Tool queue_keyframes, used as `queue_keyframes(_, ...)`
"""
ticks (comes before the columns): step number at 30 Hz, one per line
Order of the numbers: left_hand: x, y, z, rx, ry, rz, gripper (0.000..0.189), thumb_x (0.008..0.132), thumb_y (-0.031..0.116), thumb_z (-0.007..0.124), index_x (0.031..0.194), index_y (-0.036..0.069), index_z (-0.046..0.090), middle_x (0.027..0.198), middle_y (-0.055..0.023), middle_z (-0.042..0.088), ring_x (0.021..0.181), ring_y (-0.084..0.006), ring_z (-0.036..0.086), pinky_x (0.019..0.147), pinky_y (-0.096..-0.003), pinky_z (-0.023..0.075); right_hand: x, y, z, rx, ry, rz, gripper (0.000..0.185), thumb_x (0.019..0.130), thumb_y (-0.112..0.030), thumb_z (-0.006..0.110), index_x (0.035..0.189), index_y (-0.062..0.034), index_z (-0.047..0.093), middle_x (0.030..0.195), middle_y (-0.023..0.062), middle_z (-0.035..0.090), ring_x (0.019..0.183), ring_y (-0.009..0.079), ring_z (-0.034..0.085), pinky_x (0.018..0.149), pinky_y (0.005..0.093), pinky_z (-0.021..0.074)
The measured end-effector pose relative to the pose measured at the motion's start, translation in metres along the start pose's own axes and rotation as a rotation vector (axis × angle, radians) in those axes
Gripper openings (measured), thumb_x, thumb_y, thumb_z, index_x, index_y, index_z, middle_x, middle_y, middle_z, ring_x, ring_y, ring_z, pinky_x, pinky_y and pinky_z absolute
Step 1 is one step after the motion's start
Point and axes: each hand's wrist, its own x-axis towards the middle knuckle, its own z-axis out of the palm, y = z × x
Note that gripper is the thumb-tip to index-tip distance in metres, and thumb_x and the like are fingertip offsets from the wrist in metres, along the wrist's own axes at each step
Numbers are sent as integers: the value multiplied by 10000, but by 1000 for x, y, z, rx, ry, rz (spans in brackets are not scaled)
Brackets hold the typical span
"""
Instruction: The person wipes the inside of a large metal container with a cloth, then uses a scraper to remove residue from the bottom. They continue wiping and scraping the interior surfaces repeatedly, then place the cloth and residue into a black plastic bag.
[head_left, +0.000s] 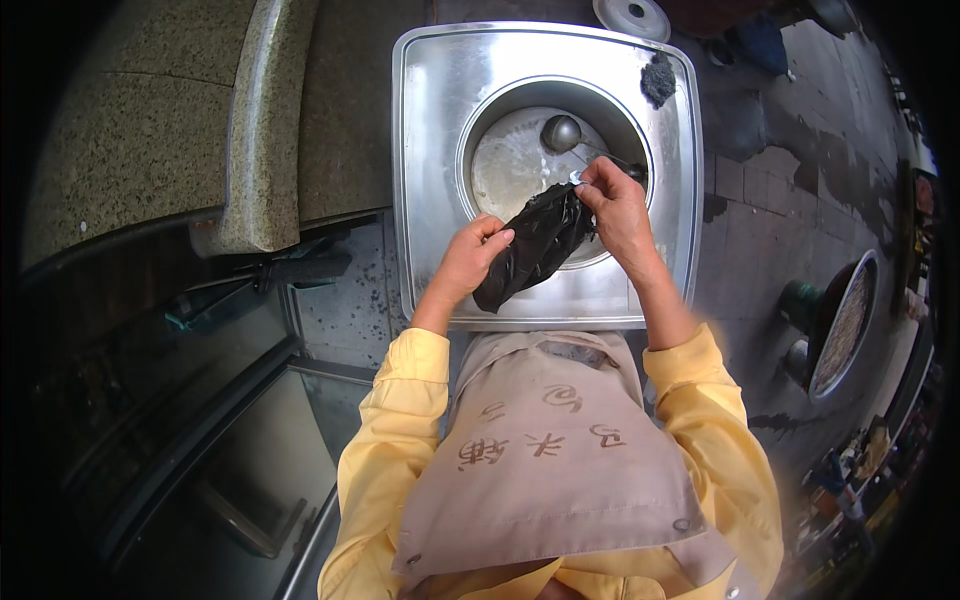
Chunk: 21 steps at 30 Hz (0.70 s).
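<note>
A crumpled black plastic bag (536, 244) hangs between my two hands, over the near rim of a round well in a square stainless-steel unit (435, 67). My left hand (474, 251) pinches the bag's left side between thumb and fingers. At the bag's upper right end, my right hand (615, 202) grips it along with a small whitish scrap (576, 178). Inside the well, beyond the bag, lies a metal ladle (561, 134) with its round bowl facing up or down; I cannot tell which. A dark steel-wool scourer (658, 80) rests on the unit's far right corner.
A speckled stone counter (150, 142) with a raised edge stands to the left. A round metal lid (632, 16) lies beyond the unit. On the right, a wide round pan or basket (846, 326) stands above the wet tiled floor (757, 180). A glass-sided cabinet is at the lower left.
</note>
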Motion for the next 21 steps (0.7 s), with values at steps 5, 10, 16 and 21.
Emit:
queue_keyframes(5, 0, -14, 0, -393, 29, -120, 188, 1041, 214, 616, 986, 35, 623, 895, 48, 601, 847, -45, 517, 779, -226, 446, 7, 21, 2, 18, -33, 119, 108, 884, -16, 694, 903, 23, 596, 697, 98, 606, 640, 152, 558, 618, 335, 464)
queue_keyframes(10, -2, 8, 9, -439, 101, -130, 212, 1044, 225, 617, 1079, 17, 635, 915, 42, 635, 852, -61, 563, 785, -229, 473, 8, 8, 11, -143, -74, 18, 119, 881, -41, 692, 922, 24, 602, 736, 169, 643, 673, 275, 618, 653, 390, 484)
queue_keyframes(16, -6, 27, 27, -242, 81, -178, 237, 996, 212, 685, 1021, -24, 677, 872, 20, 660, 796, -71, 560, 703, -263, 470, 3, -9, 31, -256, 2, -83, 118, 875, -31, 674, 953, 28, 610, 798, 230, 659, 748, 394, 655, 701, 433, 502)
queue_keyframes(21, -14, 3, 24, -421, 127, -252, 234, 973, 172, 714, 1095, -28, 724, 976, -7, 725, 880, -79, 628, 812, -253, 500, -5, -16, 29, -162, -14, -107, 126, 911, -58, 677, 969, 20, 597, 780, 171, 662, 703, 308, 642, 676, 406, 500)
